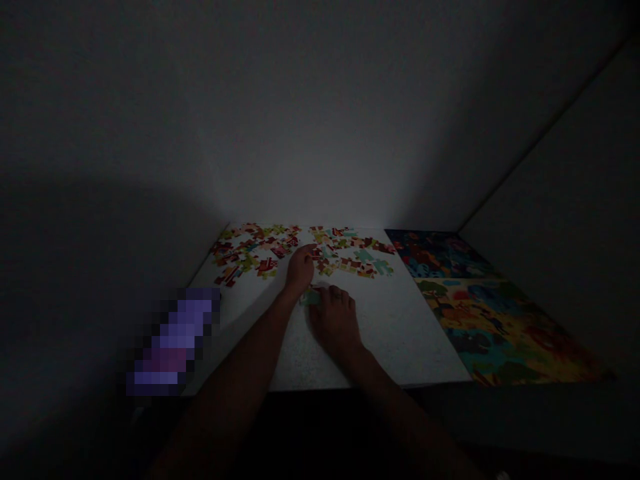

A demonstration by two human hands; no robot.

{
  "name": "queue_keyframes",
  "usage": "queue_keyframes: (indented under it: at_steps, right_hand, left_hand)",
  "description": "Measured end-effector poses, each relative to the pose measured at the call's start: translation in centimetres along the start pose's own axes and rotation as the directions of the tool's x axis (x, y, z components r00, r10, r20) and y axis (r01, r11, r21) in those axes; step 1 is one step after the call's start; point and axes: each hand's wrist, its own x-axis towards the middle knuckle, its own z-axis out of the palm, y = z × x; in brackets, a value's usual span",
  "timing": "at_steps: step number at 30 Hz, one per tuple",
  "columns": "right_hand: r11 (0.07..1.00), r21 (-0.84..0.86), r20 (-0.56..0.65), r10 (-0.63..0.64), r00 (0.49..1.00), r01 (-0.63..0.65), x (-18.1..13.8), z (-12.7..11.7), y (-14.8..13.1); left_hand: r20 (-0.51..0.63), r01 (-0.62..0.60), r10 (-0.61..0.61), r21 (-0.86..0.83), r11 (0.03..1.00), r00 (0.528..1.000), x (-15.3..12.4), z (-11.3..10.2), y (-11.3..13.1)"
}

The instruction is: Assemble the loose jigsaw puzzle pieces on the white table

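My left hand (300,268) reaches in among loose jigsaw puzzle pieces (349,265) in the middle of the white table. Its fingers look curled together at the pieces' edge, and whatever they pinch is hidden. Closer to me, my right hand (338,319) rests on the table with bent fingers, holding a pale green puzzle piece (309,297) at its left side. A bit of red shows by the right fingertips. More pieces in red, green and cream (245,253) lie scattered to the left of my left hand.
Two colourful picture sheets, a dark blue one (435,253) and a yellow animal scene (500,327), lie along the right of the white table (400,353). A blurred-out purple screen (175,340) stands at the left edge. Walls rise behind and beside; light is dim.
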Motion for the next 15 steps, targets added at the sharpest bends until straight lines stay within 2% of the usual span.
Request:
queue_keyframes:
  at_steps: [2, 4, 6, 8, 9, 12, 15]
  right_hand:
    - [0.999, 0.031, 0.013, -0.032, 0.999, 0.032, 0.6, 0.1, -1.4]
    - [0.997, 0.077, 0.03, -0.03, 0.999, 0.027, 2.3, 0.0, -0.9]
    - [0.987, 0.148, 0.043, -0.063, 0.997, 0.056, 4.8, -0.3, 1.2]
    - [0.952, 0.244, 0.09, -0.213, 0.973, 0.186, 7.3, -0.4, 4.0]
    - [0.947, 0.244, 0.087, -0.238, 0.967, 0.211, 8.3, -0.3, 5.3]
    - [0.971, 0.186, -0.02, -0.147, 0.989, 0.148, 10.1, 0.2, 8.2]
    - [0.978, 0.165, -0.081, -0.115, 0.99, 0.127, 10.7, 1.0, 8.9]
  left_hand:
    - [-0.033, 0.024, -0.024, 0.013, 1.0, 0.999, -0.9, -1.2, -0.2]
    - [-0.036, 0.019, -0.017, 0.04, 0.999, 0.999, -2.5, -2.4, -0.2]
    - [-0.013, -0.017, 0.018, 0.076, 0.997, 1.0, -4.4, -3.5, 0.0]
    - [0.048, -0.082, 0.077, 0.106, 0.991, 0.996, -6.2, -4.2, 0.5]
    - [0.081, -0.123, 0.114, 0.116, 0.986, 0.99, -6.9, -4.3, 0.8]
    - [0.196, -0.25, 0.21, 0.213, 0.944, 0.958, -7.8, -4.3, 1.7]
    - [0.253, -0.281, 0.217, 0.255, 0.925, 0.943, -7.7, -4.3, 2.4]
